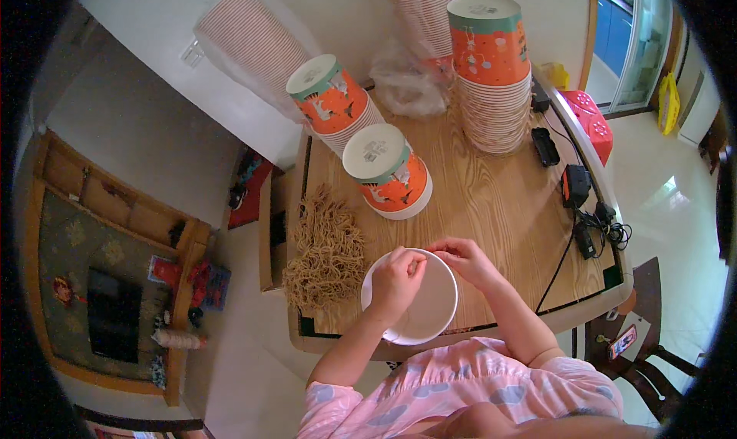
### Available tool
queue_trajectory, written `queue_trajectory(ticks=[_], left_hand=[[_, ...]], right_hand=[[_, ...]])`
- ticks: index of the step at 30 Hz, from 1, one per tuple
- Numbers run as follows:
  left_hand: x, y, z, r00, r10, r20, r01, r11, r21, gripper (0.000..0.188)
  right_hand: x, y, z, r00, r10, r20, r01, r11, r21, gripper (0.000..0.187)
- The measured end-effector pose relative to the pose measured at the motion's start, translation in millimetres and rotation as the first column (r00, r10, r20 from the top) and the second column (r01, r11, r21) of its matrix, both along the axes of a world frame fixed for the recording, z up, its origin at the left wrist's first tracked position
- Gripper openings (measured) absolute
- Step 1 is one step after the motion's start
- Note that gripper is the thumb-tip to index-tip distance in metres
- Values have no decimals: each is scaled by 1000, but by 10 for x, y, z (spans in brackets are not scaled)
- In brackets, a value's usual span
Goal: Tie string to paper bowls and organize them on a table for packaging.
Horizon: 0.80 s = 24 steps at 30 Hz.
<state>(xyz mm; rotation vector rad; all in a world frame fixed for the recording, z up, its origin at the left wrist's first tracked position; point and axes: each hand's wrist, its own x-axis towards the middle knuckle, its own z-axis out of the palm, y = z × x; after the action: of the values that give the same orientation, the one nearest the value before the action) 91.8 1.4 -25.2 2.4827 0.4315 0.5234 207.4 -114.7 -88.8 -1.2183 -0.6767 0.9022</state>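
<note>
A white paper bucket (427,310) stands open end up at the table's near edge, in front of my body. My left hand (395,282) is over its left side, fingers pinched together above the opening; whatever they hold is too small to make out. At the far right of the rim is my right hand (466,261), its thumb and fingers closed on the bucket's edge. Left of the bucket lies a loose heap of tan paper cords (326,247). Just beyond, an orange and green printed bucket (395,182) rests upside down.
Behind stand a shorter bucket stack (330,97) and a tall bucket stack (493,70), with bagged stacks (257,47) by the wall. Black chargers and cables (587,216) lie along the table's (491,201) right side. A red stool (589,124) and dark chair (645,347) are to the right.
</note>
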Motion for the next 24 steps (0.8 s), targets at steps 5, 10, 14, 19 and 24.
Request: queue_trajectory(ticks=[5,10,14,19,24], left_hand=[[4,9,-6,1000,-21,16,21,1000,19,10],[29,-46,29,999,19,36,-22,996,86,10],[10,-6,139,1000,-19,15,14,963,269,11],[17,217,167,982,-146,-120,171,959,227,13],[-51,246,135,981,-99,-168,115,989,89,14]], right_hand=[[-3,-2,-23,1000,-11,-22,12,1000,4,17],[-1,14,-66,998,-41,36,43,998,-54,12],[-17,18,-31,993,-70,94,74,997,-37,11],[9,26,249,938,-46,344,75,994,-74,10],[123,33,508,711,216,669,17,946,-324,15]])
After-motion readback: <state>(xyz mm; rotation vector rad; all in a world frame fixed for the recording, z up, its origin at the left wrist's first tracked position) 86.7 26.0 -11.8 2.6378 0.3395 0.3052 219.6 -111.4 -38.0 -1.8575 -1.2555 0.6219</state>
